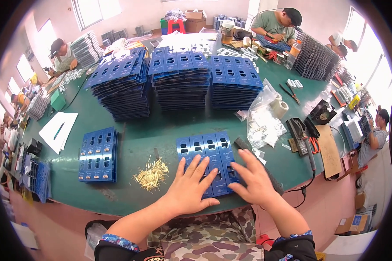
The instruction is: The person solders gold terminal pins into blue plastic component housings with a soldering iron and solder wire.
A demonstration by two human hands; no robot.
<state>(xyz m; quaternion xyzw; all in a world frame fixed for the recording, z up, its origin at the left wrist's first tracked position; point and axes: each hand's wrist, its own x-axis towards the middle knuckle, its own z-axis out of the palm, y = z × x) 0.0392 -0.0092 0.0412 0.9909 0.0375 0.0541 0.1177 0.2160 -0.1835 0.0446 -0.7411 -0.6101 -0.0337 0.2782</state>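
Observation:
A blue circuit board panel (210,147) with rows of dark rectangular cutouts lies in front of me near the table's front edge. My left hand (185,185) rests palm down over its lower left part, fingers spread. At the panel's right edge is my right hand (256,180), fingers apart and slightly bent, holding nothing. Both hands cover parts of the panel. Left of it, a loose heap of thin gold-coloured pins (151,175) lies on the green table (170,124). Farther left sits a low stack of similar blue panels (98,158) with small parts fitted.
Three tall stacks of blue panels (180,80) stand across the table's middle. To the right are a plastic bag (262,119) of small parts, a tape roll (280,108), a soldering iron holder (298,130) and pliers (290,93). Several co-workers sit around.

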